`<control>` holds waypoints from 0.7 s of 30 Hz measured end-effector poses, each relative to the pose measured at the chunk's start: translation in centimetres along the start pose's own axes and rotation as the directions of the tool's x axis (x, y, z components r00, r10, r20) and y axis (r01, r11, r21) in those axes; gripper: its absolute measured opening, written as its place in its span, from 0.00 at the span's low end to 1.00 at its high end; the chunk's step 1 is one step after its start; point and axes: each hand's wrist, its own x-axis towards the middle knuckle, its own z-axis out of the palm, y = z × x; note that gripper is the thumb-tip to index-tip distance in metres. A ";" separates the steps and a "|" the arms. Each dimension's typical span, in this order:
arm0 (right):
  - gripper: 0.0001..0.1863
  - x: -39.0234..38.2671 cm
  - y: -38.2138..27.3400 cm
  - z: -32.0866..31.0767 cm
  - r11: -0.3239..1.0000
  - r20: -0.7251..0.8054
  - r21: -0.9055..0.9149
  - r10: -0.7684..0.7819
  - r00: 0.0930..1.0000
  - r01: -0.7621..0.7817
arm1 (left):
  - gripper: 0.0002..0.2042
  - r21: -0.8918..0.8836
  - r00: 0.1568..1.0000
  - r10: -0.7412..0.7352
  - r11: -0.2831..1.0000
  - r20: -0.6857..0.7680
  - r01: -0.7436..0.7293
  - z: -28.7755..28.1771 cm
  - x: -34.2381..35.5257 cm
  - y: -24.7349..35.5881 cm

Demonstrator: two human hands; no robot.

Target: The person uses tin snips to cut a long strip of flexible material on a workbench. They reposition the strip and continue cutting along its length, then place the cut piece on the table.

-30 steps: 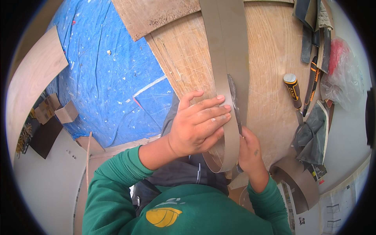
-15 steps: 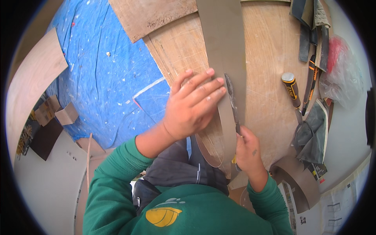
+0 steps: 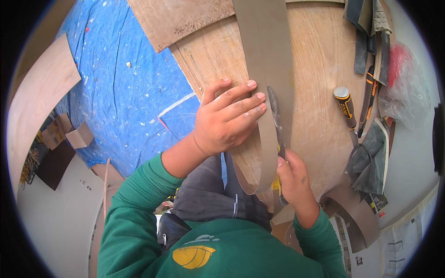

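Note:
A long grey-brown flexible strip (image 3: 264, 41) runs toward me over a wooden board (image 3: 320, 51). My left hand (image 3: 228, 116) lies flat at the strip's left edge, fingers stretched out and slightly apart, its thumb hidden. My right hand (image 3: 295, 178) is closed around the handle of what look like shears, with yellow on the grip. The dark, smeared blade of the shears (image 3: 274, 109) lies lengthwise on the strip, pointing away from me. Left of the blade, a narrower part of the strip curls down in a loop over the board's near edge.
Right of the strip lie a black-and-yellow handled tool (image 3: 344, 106), an orange-and-black cutter (image 3: 368, 99), and a clear plastic bag (image 3: 405, 99). A coiled brown strip (image 3: 354, 220) stands at the lower right. Blue sheeting (image 3: 120, 92) covers the floor at left, with a small cardboard box (image 3: 79, 135).
The strip's loose loop has risen slightly and bowed outward near my right hand. More of the yellow grip shows. My left hand has shifted very slightly.

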 end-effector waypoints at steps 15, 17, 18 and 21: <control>0.17 -0.5 1.2 0.8 0.994 -0.042 0.056 0.093 0.995 -0.091 | 0.17 0.013 1.000 -0.007 1.000 -0.003 0.007 -0.2 0.1 0.2; 0.17 -0.5 1.3 0.6 0.994 -0.038 0.041 0.106 0.994 -0.105 | 0.17 0.003 1.000 -0.003 1.000 0.000 0.003 -0.3 0.1 0.3; 0.17 -0.4 1.2 0.6 0.998 -0.043 0.010 0.061 0.997 -0.061 | 0.17 -0.008 1.000 -0.001 1.000 0.006 0.001 -0.5 0.1 0.5; 0.16 -0.1 0.4 0.6 0.999 -0.044 -0.032 -0.026 0.999 0.025 | 0.16 -0.036 1.000 -0.004 0.999 0.016 0.004 -0.5 0.0 0.8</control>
